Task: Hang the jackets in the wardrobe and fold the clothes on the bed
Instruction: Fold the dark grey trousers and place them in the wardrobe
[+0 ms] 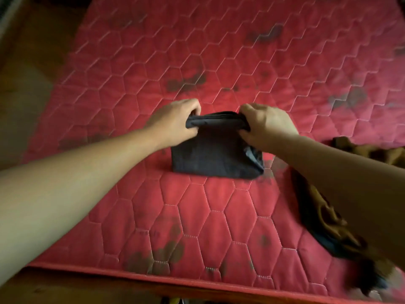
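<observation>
**Gripping the folded cloth at both top corners**

You hold a dark cloth [215,154], folded to a small rectangle, at mid-mattress [219,51]. Your left hand [175,123] curls fingers and thumb round its upper left corner. Your right hand [266,126] pinches the upper right corner. The lower edge rests on the red quilting. A brown garment [328,218] lies crumpled near the right edge, apart from the cloth.

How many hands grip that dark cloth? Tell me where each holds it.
2. The left hand grips the dark cloth at its far left corner; the right hand grips the far right corner.
</observation>
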Action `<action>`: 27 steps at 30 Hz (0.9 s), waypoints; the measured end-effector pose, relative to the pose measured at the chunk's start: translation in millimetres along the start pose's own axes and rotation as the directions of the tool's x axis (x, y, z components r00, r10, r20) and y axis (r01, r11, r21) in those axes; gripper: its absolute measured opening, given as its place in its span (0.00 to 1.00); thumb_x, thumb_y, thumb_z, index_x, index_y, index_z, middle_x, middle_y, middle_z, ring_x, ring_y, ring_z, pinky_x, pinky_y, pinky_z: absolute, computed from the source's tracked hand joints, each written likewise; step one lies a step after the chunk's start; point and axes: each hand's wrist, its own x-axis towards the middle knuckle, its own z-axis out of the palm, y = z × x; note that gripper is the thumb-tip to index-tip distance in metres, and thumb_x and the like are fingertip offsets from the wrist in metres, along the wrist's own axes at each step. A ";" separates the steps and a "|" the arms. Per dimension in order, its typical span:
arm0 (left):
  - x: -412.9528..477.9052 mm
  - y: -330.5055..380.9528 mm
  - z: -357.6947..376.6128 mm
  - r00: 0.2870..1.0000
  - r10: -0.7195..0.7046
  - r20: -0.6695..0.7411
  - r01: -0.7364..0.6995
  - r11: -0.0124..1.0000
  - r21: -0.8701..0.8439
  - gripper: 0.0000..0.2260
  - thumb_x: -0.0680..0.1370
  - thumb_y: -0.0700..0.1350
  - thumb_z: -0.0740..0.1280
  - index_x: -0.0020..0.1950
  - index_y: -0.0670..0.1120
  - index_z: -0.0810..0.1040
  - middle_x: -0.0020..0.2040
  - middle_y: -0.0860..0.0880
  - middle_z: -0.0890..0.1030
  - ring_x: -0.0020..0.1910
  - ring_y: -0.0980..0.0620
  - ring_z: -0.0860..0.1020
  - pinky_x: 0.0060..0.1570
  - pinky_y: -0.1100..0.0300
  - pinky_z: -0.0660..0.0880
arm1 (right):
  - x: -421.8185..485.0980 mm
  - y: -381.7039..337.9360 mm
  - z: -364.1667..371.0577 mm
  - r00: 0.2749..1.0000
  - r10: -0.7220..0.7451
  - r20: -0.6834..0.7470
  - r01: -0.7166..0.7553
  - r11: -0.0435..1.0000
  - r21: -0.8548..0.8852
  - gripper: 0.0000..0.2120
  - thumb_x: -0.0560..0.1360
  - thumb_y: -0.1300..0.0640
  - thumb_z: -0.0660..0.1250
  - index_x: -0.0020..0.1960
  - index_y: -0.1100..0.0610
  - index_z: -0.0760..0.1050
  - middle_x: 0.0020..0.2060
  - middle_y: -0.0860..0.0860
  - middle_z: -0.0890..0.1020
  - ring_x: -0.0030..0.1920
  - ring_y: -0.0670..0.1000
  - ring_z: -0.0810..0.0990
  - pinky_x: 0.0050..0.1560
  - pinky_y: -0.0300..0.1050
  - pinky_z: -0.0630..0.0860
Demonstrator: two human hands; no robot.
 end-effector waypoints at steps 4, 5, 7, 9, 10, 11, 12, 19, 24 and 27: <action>-2.6 4.2 -0.9 0.985 0.169 -0.047 -0.156 0.968 0.198 0.15 0.65 0.40 0.74 0.46 0.49 0.71 0.45 0.50 0.74 0.45 0.44 0.75 0.43 0.48 0.73 | -4.5 -6.0 -7.0 0.988 -0.102 -0.116 0.089 0.990 -0.112 0.18 0.67 0.55 0.75 0.52 0.59 0.74 0.45 0.57 0.80 0.45 0.63 0.80 0.37 0.50 0.70; -13.1 2.2 9.7 0.983 0.183 -0.017 -0.173 0.951 0.257 0.17 0.64 0.41 0.75 0.46 0.50 0.71 0.47 0.49 0.74 0.46 0.44 0.75 0.43 0.48 0.73 | -16.4 -11.0 6.2 0.984 -0.122 -0.128 0.107 0.987 -0.119 0.17 0.66 0.57 0.75 0.50 0.59 0.74 0.43 0.57 0.79 0.43 0.63 0.80 0.36 0.51 0.71; -44.3 -3.5 41.8 0.982 0.180 0.052 -0.187 0.920 0.344 0.19 0.62 0.42 0.76 0.46 0.50 0.72 0.49 0.48 0.74 0.48 0.43 0.75 0.43 0.49 0.72 | -51.3 -21.8 45.0 0.984 -0.134 -0.114 0.118 0.984 -0.135 0.13 0.67 0.59 0.73 0.49 0.58 0.73 0.42 0.57 0.78 0.42 0.62 0.78 0.37 0.53 0.72; -89.3 -9.4 84.7 0.975 0.137 0.175 -0.196 0.900 0.390 0.19 0.62 0.45 0.77 0.49 0.50 0.74 0.51 0.47 0.74 0.50 0.43 0.76 0.44 0.49 0.73 | -99.0 -35.5 93.5 0.993 -0.112 0.019 0.114 0.980 -0.162 0.15 0.67 0.58 0.72 0.51 0.56 0.73 0.44 0.56 0.77 0.44 0.61 0.76 0.40 0.54 0.71; -114.7 -12.9 106.6 0.960 0.111 0.257 -0.211 0.892 0.401 0.19 0.63 0.47 0.77 0.51 0.49 0.75 0.53 0.47 0.74 0.52 0.44 0.76 0.45 0.49 0.75 | -125.1 -44.7 115.8 0.987 -0.100 0.122 0.119 0.980 -0.161 0.18 0.66 0.55 0.74 0.52 0.55 0.73 0.45 0.55 0.77 0.45 0.60 0.76 0.41 0.54 0.71; -137.8 -16.9 125.1 0.942 0.090 0.322 -0.224 0.886 0.406 0.19 0.64 0.50 0.77 0.52 0.50 0.77 0.55 0.47 0.75 0.55 0.44 0.76 0.47 0.48 0.76 | -148.2 -53.5 134.8 0.970 -0.086 0.225 0.122 0.981 -0.149 0.22 0.65 0.50 0.77 0.54 0.54 0.74 0.47 0.54 0.77 0.47 0.60 0.76 0.42 0.54 0.73; -155.1 -20.6 138.1 0.935 0.064 0.349 -0.212 0.889 0.405 0.19 0.66 0.52 0.76 0.54 0.50 0.78 0.58 0.47 0.75 0.58 0.44 0.75 0.50 0.48 0.76 | -164.9 -60.5 148.0 0.949 -0.058 0.309 0.102 0.986 -0.129 0.25 0.64 0.43 0.77 0.55 0.53 0.75 0.49 0.54 0.77 0.49 0.59 0.77 0.43 0.54 0.74; -116.2 -33.4 168.9 0.999 0.045 -0.023 -0.033 0.922 0.385 0.24 0.80 0.53 0.62 0.74 0.44 0.72 0.77 0.37 0.65 0.78 0.37 0.59 0.75 0.43 0.63 | -122.7 -60.6 176.1 0.995 0.095 -0.001 -0.095 0.995 -0.030 0.23 0.78 0.41 0.58 0.64 0.56 0.76 0.64 0.60 0.76 0.66 0.65 0.74 0.60 0.63 0.73; -95.0 -57.5 207.4 0.996 -0.090 0.016 0.073 0.890 0.450 0.38 0.80 0.67 0.52 0.83 0.46 0.50 0.82 0.36 0.45 0.81 0.38 0.42 0.79 0.42 0.53 | -107.5 -42.8 216.0 0.965 0.224 0.133 -0.224 0.974 -0.017 0.41 0.78 0.27 0.44 0.84 0.49 0.51 0.83 0.56 0.47 0.83 0.59 0.42 0.78 0.70 0.44; -94.8 -66.5 218.7 0.994 -0.105 0.015 0.089 0.905 0.415 0.39 0.79 0.67 0.52 0.83 0.45 0.52 0.82 0.36 0.46 0.81 0.39 0.43 0.79 0.43 0.53 | -109.8 -37.0 225.4 0.962 0.248 0.117 -0.251 0.968 0.019 0.41 0.78 0.26 0.44 0.84 0.47 0.49 0.83 0.55 0.45 0.83 0.57 0.40 0.78 0.70 0.44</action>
